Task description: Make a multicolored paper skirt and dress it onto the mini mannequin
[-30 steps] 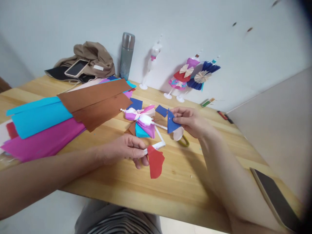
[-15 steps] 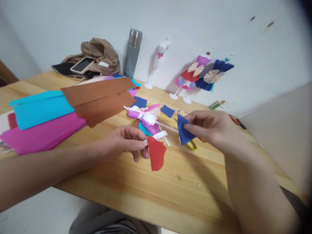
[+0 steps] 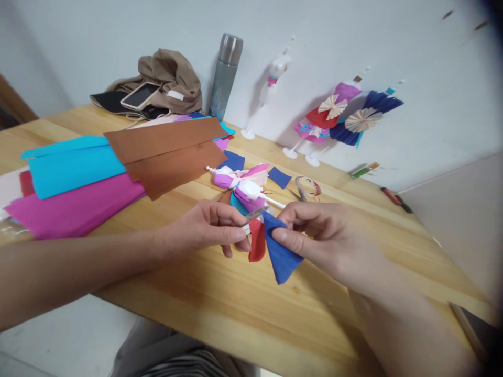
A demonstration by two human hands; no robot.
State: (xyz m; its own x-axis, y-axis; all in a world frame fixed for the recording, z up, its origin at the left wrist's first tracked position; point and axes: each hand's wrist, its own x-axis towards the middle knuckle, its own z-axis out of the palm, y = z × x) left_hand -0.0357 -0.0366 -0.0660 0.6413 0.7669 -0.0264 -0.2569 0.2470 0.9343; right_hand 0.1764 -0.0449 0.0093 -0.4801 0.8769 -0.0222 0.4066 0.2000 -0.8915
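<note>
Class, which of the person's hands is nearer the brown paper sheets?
Left. The left hand is on the near side of the brown paper sheets, slightly to their right; the right hand is farther right, pinching the blue paper triangle.

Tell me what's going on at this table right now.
A person's left hand pinches a white strip with a red piece at its end. The right hand holds a blue piece close beside the red one; whether they touch is unclear. A small dressed mannequin lies just beyond, with coloured sheets stacked to the left.
</note>
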